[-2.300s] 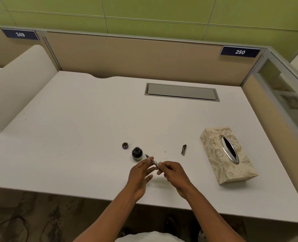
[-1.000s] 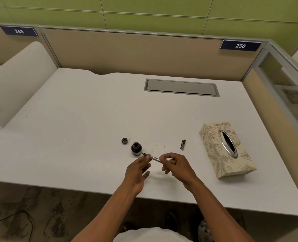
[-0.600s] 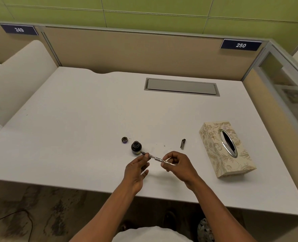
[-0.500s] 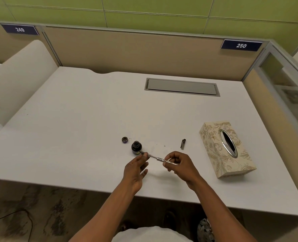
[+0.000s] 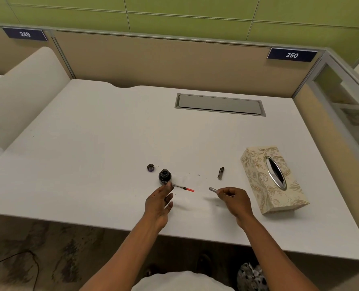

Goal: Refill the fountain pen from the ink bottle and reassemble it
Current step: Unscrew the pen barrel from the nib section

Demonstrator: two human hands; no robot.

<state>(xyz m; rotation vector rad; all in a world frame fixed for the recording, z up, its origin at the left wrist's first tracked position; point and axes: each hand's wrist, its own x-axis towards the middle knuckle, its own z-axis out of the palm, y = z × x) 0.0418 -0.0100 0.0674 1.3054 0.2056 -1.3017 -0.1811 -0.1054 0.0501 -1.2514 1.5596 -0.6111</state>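
The fountain pen is in two pieces. My left hand (image 5: 158, 201) pinches the nib section with its clear converter (image 5: 182, 187), whose red end points right and whose nib end lies by the open ink bottle (image 5: 164, 176). My right hand (image 5: 234, 199) is closed on the silver pen barrel (image 5: 213, 189), its open end facing left, a short gap away from the converter. The bottle's lid (image 5: 151, 167) lies just left of the bottle. The dark pen cap (image 5: 221, 172) rests on the desk above my right hand.
A patterned tissue box (image 5: 256, 171) stands to the right of my right hand. A grey cable hatch (image 5: 219, 105) is set in the white desk (image 5: 90, 143) near the back partition. The desk's front edge runs just under my wrists.
The two pen halves were joined between my hands; now they have come apart. My right hand has moved right with the barrel, baring the red-tipped converter held by my left hand.
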